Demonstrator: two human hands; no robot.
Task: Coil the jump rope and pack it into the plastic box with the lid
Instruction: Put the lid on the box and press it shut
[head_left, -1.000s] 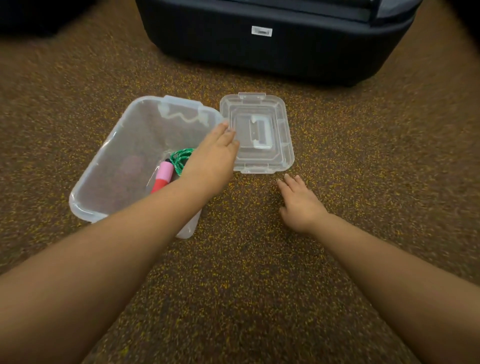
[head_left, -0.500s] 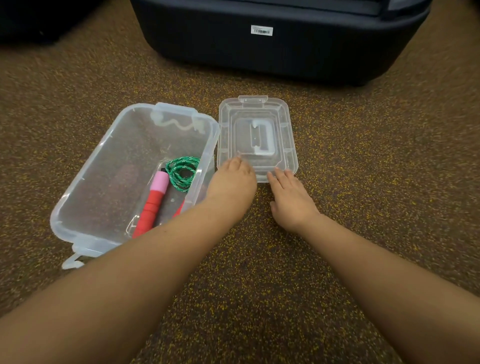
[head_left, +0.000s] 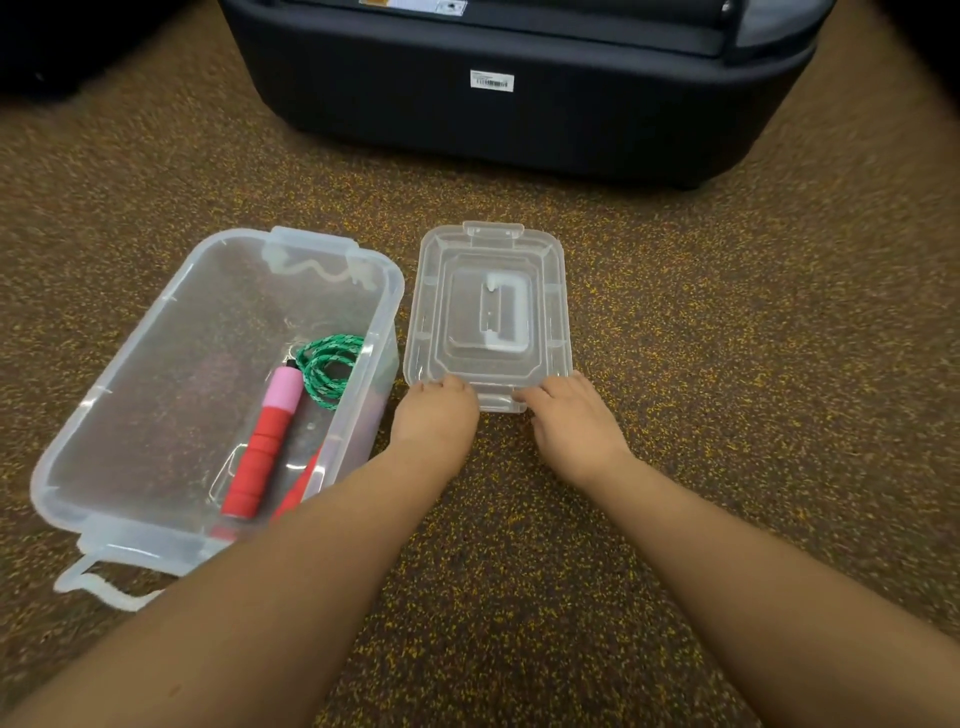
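The clear plastic box (head_left: 130, 358) stands open on the carpet at the left. Inside it lies the jump rope (head_left: 262, 449): red and pink handles along the right wall, with the green cord (head_left: 327, 364) coiled at their far end. The clear lid (head_left: 488, 306) lies flat on the carpet just right of the box, its white handle showing through. My left hand (head_left: 434, 421) and my right hand (head_left: 574, 423) both rest at the lid's near edge, fingers curled onto its rim. My left forearm hides the box's near right corner.
A large dark case (head_left: 519, 88) with a white label stands on the speckled brown carpet beyond the box and lid. A white latch strap (head_left: 98, 590) hangs from the box's near end.
My left hand has come off the box's right wall and moved right to the lid's near edge. My right hand has slid forward to the same edge. Both now touch the lid.
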